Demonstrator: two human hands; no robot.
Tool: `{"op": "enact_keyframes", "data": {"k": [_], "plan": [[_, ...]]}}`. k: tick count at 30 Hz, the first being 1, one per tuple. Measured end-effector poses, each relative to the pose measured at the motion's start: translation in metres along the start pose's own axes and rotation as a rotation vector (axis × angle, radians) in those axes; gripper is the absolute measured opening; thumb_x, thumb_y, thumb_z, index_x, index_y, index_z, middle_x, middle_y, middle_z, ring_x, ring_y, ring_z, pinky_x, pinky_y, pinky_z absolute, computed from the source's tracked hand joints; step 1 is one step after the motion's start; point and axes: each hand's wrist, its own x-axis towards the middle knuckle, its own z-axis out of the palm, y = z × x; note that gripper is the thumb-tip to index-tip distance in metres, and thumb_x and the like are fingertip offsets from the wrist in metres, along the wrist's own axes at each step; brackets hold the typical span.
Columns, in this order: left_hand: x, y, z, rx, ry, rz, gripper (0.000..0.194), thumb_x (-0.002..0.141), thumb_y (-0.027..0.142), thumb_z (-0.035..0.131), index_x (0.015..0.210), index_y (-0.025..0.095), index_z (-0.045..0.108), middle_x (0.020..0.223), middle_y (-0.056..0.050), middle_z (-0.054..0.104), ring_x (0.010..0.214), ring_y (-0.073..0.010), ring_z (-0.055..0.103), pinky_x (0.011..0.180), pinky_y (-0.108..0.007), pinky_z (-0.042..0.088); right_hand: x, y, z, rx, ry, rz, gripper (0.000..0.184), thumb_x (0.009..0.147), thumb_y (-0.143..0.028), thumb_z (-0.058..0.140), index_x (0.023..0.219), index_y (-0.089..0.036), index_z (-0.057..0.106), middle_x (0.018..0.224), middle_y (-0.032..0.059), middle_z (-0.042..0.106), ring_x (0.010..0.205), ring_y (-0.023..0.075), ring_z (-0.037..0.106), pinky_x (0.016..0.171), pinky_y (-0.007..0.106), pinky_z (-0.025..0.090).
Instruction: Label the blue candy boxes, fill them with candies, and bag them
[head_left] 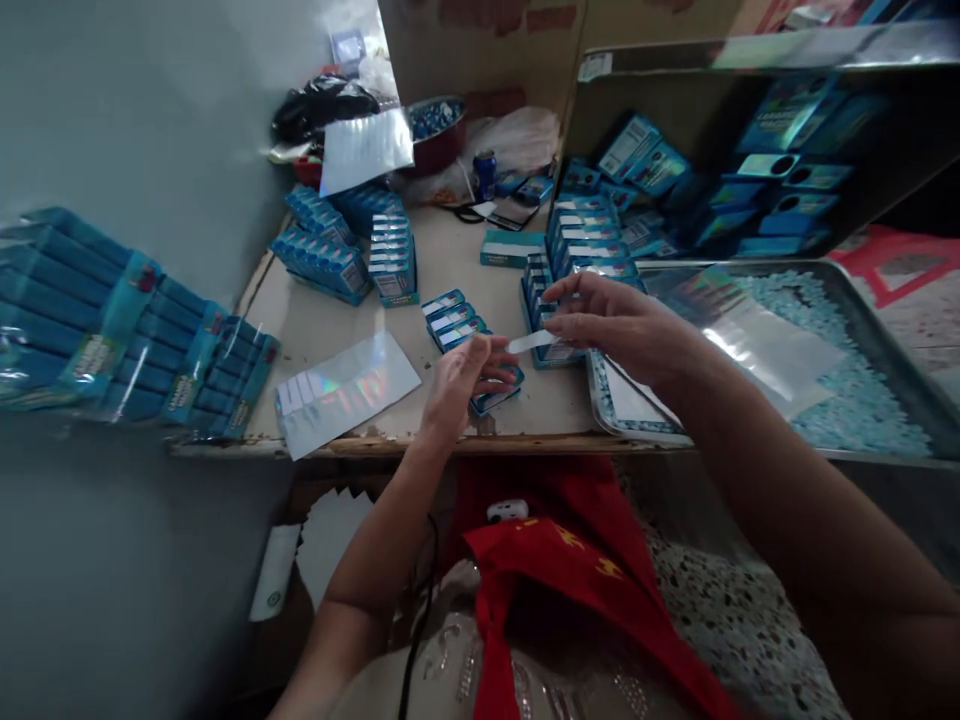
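Note:
A short whitish strip [529,342] spans the gap between my two hands above the table. My left hand [463,385] has its thumb and fingertips closed at the strip's left end. From the right, my right hand [611,325] reaches in with its thumb against the other end and its index finger raised above. Under and behind my left hand lies a row of small blue boxes [456,322], partly covered by the fingers. Behind my right hand stands a display carton [589,235] of upright blue boxes, its front partly hidden.
At left are packed blue boxes [394,255], a shiny clear sleeve [349,390] and wrapped blue packs [112,330]. A metal tray [611,415] with pale blue pieces sits at right, below a shelf [750,52]. A can [486,175] and a dark red bowl [442,150] stand behind.

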Motion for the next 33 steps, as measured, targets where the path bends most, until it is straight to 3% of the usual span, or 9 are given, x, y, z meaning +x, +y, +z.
{"op": "enact_keyframes", "data": {"k": [4,11,18,21,24,26,29,31,33], "plan": [[0.010,-0.001,0.003,-0.100,-0.062,-0.117,0.071,0.069,0.079,0.092,0.096,0.016,0.072,0.093,-0.010,0.082,0.068,-0.0141,0.073,0.061,-0.024,0.058,0.010,-0.002,0.004,0.068,-0.095,0.020,0.043,0.081,-0.043,0.083,0.117,-0.026,0.066,0.083,0.0010,0.067,0.069,0.0183,0.057,0.062,0.033,0.043],[0.003,0.005,-0.027,-0.097,0.089,-0.107,0.065,0.058,0.069,0.101,0.077,0.016,0.069,0.076,-0.003,0.075,0.059,-0.0083,0.061,0.056,-0.020,0.051,0.040,0.008,0.032,0.169,-0.134,0.047,0.045,0.070,-0.035,0.088,0.106,-0.026,0.063,0.076,-0.0014,0.069,0.068,0.0180,0.059,0.064,0.030,0.041],[0.015,0.013,-0.111,0.209,0.215,-0.087,0.062,0.070,0.075,0.091,0.080,0.016,0.076,0.075,-0.005,0.075,0.060,-0.0106,0.062,0.059,-0.022,0.051,0.103,0.011,0.095,0.007,-0.101,0.101,0.033,0.069,-0.018,0.083,0.091,-0.026,0.060,0.068,-0.0039,0.064,0.063,0.0187,0.059,0.063,0.030,0.040],[0.040,0.015,-0.157,0.423,0.476,-0.099,0.057,0.088,0.071,0.078,0.100,0.015,0.080,0.088,-0.010,0.080,0.073,-0.0184,0.073,0.070,-0.028,0.059,0.127,-0.004,0.109,-0.131,-0.044,0.007,0.026,0.071,-0.014,0.076,0.089,-0.025,0.060,0.067,-0.0050,0.059,0.062,0.0172,0.055,0.062,0.031,0.038],[0.089,0.027,-0.199,0.878,0.761,0.038,0.056,0.093,0.045,0.081,0.140,0.017,0.071,0.131,-0.017,0.079,0.124,-0.0309,0.075,0.108,-0.042,0.059,0.143,-0.025,0.112,-0.289,0.040,-0.132,0.024,0.075,-0.015,0.072,0.094,-0.024,0.062,0.071,-0.0041,0.061,0.065,0.0171,0.056,0.063,0.031,0.036],[0.132,0.042,-0.223,1.225,0.675,0.120,0.084,0.088,0.032,0.085,0.164,0.021,0.053,0.168,-0.018,0.056,0.159,-0.0370,0.048,0.133,-0.054,0.038,0.150,-0.034,0.111,-0.338,0.034,-0.183,0.023,0.077,-0.017,0.072,0.097,-0.024,0.063,0.072,-0.0034,0.063,0.066,0.0172,0.058,0.063,0.031,0.037],[0.194,0.064,-0.255,1.537,0.287,-0.018,0.114,0.074,0.040,0.097,0.173,0.028,0.042,0.188,-0.013,0.022,0.173,-0.0470,0.011,0.138,-0.073,0.008,0.156,-0.038,0.111,-0.338,-0.028,-0.208,0.022,0.078,-0.018,0.072,0.097,-0.024,0.065,0.072,-0.0020,0.063,0.066,0.0177,0.058,0.063,0.032,0.039],[0.222,0.072,-0.270,1.581,0.142,-0.155,0.115,0.066,0.048,0.101,0.167,0.030,0.051,0.187,-0.013,0.024,0.172,-0.0516,0.008,0.133,-0.082,0.009,0.160,-0.034,0.110,-0.281,-0.052,-0.179,0.024,0.077,-0.019,0.073,0.099,-0.024,0.065,0.072,-0.0017,0.063,0.066,0.0180,0.056,0.063,0.033,0.039],[0.233,0.072,-0.277,1.602,0.121,-0.208,0.098,0.071,0.050,0.094,0.161,0.031,0.058,0.181,-0.013,0.036,0.170,-0.0504,0.016,0.131,-0.084,0.017,0.166,-0.028,0.110,-0.190,-0.036,-0.127,0.027,0.077,-0.021,0.073,0.101,-0.025,0.063,0.073,-0.0021,0.062,0.066,0.0180,0.055,0.063,0.032,0.040]]}}
